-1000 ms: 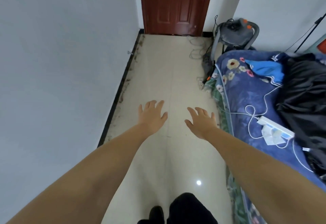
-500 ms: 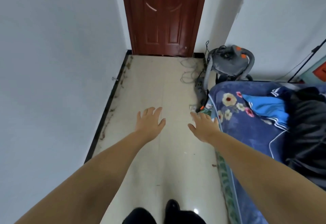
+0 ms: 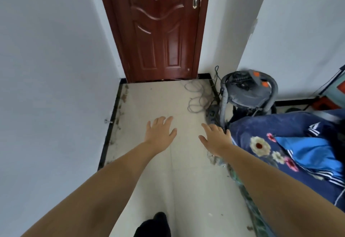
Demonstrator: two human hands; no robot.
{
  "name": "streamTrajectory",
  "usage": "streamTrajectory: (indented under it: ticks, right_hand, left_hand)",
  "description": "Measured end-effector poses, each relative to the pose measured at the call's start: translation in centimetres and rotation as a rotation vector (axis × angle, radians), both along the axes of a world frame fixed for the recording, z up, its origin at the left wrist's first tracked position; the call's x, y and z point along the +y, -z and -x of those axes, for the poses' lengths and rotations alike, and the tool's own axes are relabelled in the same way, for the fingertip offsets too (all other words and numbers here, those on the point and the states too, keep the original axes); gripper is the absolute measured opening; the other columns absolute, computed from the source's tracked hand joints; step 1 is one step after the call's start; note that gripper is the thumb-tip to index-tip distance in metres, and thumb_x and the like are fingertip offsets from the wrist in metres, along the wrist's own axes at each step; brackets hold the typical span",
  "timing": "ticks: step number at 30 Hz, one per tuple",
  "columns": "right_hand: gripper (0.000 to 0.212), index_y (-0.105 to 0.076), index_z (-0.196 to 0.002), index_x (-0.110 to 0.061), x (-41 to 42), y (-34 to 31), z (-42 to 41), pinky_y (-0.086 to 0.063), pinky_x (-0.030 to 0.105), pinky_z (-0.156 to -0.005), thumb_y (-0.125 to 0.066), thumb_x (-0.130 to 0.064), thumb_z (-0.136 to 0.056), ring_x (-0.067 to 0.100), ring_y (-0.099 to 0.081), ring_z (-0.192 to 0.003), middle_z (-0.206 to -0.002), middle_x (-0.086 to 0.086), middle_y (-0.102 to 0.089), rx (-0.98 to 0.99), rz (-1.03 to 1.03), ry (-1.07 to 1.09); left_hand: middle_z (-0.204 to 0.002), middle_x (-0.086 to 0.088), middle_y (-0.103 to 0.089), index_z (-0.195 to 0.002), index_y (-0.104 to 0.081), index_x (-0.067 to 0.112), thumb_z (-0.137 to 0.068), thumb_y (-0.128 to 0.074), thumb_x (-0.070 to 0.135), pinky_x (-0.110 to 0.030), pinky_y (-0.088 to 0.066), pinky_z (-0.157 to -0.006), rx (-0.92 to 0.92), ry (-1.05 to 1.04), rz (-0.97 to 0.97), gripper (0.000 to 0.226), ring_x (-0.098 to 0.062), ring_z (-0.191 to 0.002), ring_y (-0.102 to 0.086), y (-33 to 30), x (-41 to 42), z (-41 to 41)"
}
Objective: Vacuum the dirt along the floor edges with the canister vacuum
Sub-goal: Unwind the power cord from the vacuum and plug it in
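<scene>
A grey canister vacuum [image 3: 248,91] with orange buttons stands in the far right corner, its grey hose [image 3: 223,104] hanging down its left side. Brown dirt [image 3: 119,113] lies along the black skirting at the left floor edge. My left hand [image 3: 160,134] and my right hand [image 3: 216,139] are stretched out over the tiled floor with fingers spread, holding nothing. The right hand is short of the vacuum, beside the bed corner.
A dark red door [image 3: 160,27] closes the far end of the narrow floor. A grey cable [image 3: 197,96] lies coiled near the door. A bed with a blue flowered quilt [image 3: 280,143] fills the right side. A metal stud [image 3: 107,121] sticks out of the left wall.
I have walked forward toward the door; the vacuum and door are nearer and lower in view. Both hands stay outstretched and empty.
</scene>
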State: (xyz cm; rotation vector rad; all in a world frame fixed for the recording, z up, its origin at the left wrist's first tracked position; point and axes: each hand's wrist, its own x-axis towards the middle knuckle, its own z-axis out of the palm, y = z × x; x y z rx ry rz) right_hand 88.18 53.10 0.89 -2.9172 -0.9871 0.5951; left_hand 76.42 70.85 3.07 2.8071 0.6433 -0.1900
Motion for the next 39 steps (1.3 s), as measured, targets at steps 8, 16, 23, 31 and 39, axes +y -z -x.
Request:
streamTrajectory:
  ticks: [8, 16, 23, 31, 39]
  right_hand:
    - [0.056, -0.017, -0.153, -0.027, 4.5, -0.1, -12.7, -0.014, 0.057, -0.115, -0.031, -0.045, -0.102, 0.028, -0.029, -0.140, -0.154, 0.003, -0.029, 0.012, -0.043, 0.242]
    - [0.054, -0.021, -0.151, -0.027, 5.0, 0.7, -29.8, -0.019, 0.056, -0.114, -0.031, -0.045, -0.101, 0.027, -0.029, -0.140, -0.154, 0.004, -0.030, -0.002, -0.042, 0.410]
    - [0.056, -0.019, -0.152, -0.027, 5.3, 0.4, -41.5, -0.017, 0.055, -0.115, -0.032, -0.046, -0.102, 0.028, -0.028, -0.141, -0.154, 0.005, -0.028, 0.041, 0.010, 0.493]
    - [0.037, -0.050, -0.128, -0.013, 5.6, 5.1, -53.2, -0.039, 0.044, -0.097, -0.038, -0.035, -0.100, 0.031, -0.048, -0.120, -0.130, 0.010, -0.052, 0.168, 0.029, 0.739]
    - [0.025, -0.059, -0.093, -0.010, 6.1, 9.8, -61.8, -0.043, 0.034, -0.072, -0.043, -0.028, -0.101, 0.030, -0.060, -0.098, -0.095, 0.010, -0.061, 0.313, -0.092, 1.081]
  left_hand:
    - [-0.156, -0.003, -0.026, -0.152, -0.018, 0.027, -0.101, -0.026, 0.045, -0.043, -0.010, -0.118, 0.037, 0.188, 0.052, 0.055, -0.021, -0.142, -0.023, -0.1, 7.1, -17.3]
    - [-0.150, -0.004, -0.035, -0.151, -0.022, 0.026, -0.101, -0.032, 0.042, -0.043, -0.017, -0.116, -0.017, 0.349, 0.084, 0.054, -0.024, -0.138, -0.030, 1.0, 8.0, -36.8]
    - [-0.146, -0.001, -0.041, -0.149, -0.026, 0.028, -0.100, -0.034, 0.043, -0.043, -0.022, -0.114, -0.011, 0.439, 0.093, 0.052, -0.024, -0.134, -0.036, 2.3, 9.9, -50.2]
    - [-0.144, -0.003, -0.042, -0.149, -0.026, 0.024, -0.101, -0.032, 0.044, -0.039, -0.030, -0.109, 0.063, 0.687, 0.104, 0.052, -0.023, -0.132, -0.038, 6.4, 10.8, -66.6]
    - [-0.140, -0.006, -0.044, -0.146, -0.032, 0.022, -0.100, -0.036, 0.044, -0.041, -0.033, -0.106, 0.247, 0.987, 0.116, 0.052, -0.025, -0.130, -0.040, 11.3, 10.9, -80.7]
